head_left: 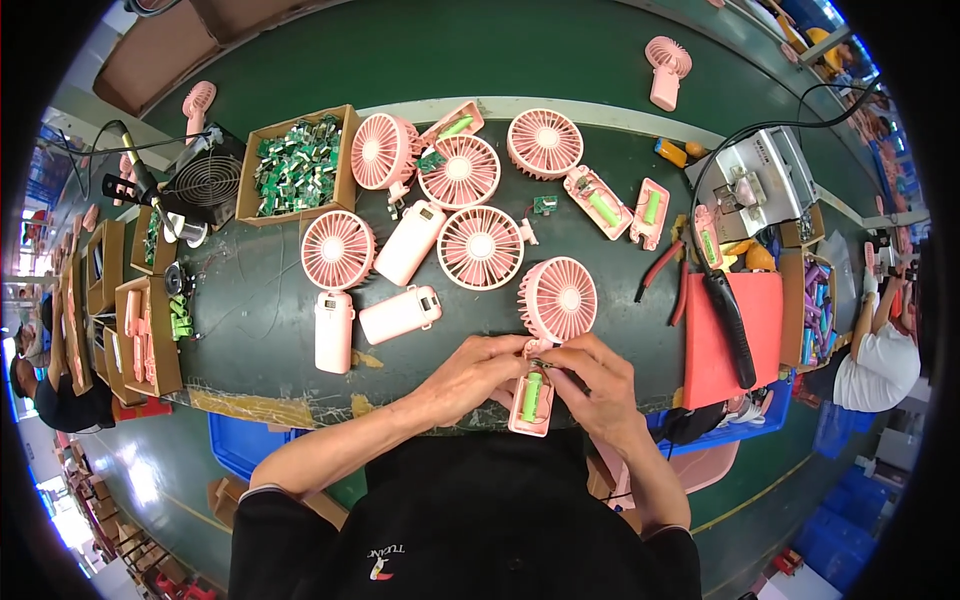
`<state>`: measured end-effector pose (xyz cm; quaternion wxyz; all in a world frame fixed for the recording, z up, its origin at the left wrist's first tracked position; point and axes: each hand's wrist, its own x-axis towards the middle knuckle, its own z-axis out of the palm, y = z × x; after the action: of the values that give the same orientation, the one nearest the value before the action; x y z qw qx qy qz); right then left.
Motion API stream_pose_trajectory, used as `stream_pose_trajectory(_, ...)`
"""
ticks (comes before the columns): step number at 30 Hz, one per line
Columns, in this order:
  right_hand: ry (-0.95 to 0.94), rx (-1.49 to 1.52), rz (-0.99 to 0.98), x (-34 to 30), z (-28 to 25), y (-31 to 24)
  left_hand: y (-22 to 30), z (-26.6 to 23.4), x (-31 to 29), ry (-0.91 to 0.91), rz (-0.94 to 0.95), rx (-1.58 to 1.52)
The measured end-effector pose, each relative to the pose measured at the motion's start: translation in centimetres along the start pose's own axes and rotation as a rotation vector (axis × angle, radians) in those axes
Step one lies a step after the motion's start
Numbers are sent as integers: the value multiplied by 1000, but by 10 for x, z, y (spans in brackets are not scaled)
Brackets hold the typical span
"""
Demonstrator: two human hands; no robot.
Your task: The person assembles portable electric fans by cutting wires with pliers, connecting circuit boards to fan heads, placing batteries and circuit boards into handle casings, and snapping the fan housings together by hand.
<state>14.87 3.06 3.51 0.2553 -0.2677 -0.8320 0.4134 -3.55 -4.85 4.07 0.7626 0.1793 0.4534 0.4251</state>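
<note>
At the bench's front edge I hold a pink handheld fan (560, 298), its head lying away from me and its opened handle toward me. A green battery (532, 397) and thin wires show inside the handle. My left hand (478, 375) is closed on the handle's left side. With bent fingers, my right hand (598, 382) pinches at the handle's upper end, beside the fan's neck. Small parts under those fingertips are mostly hidden. Nearby lie several pink fan heads (481, 247), closed pink handles (401, 315) and open handle shells with green batteries (598, 205).
A cardboard box of green circuit boards (300, 165) stands back left, beside a black fume fan (203, 178). Pliers (661, 270), a red mat (735, 340) and a black-handled soldering iron (730, 330) lie right. Other people sit at both sides.
</note>
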Motion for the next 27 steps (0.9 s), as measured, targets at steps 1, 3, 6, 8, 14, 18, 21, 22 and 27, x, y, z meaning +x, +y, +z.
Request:
stream_pose_trajectory(1, 3, -4, -8, 0, 0, 0, -1, -1, 0, -1, 0, 1)
stream_pose_trajectory(3, 16, 12, -11, 1, 2, 0, -3, -3, 1, -10, 64, 167)
stream_pose_trajectory(6, 33, 16, -29, 0, 4, 4, -4, -3, 2, -2, 81, 219)
stream_pose_trajectory(8, 40, 4, -44, -1, 5, 6, -5, -3, 2, 12, 77, 229)
stream_pose_trajectory(14, 39, -68, -93, -5, 8, 8, -9, -5, 2, 26, 116, 400)
stream_pose_trajectory(18, 27, -92, -105, -7, 8, 9, -7, -1, 0, 49, 102, 386)
stream_pose_trajectory(21, 14, -92, -104, -6, 10, 12, -10, -4, 1, 68, 92, 391)
stream_pose_trajectory(22, 3, -85, -105, -5, 11, 13, -13, -5, 2, 81, 109, 391)
stream_pose_trajectory(27, 11, -126, -125, -5, 7, 14, -12, -5, 6, 56, 118, 442)
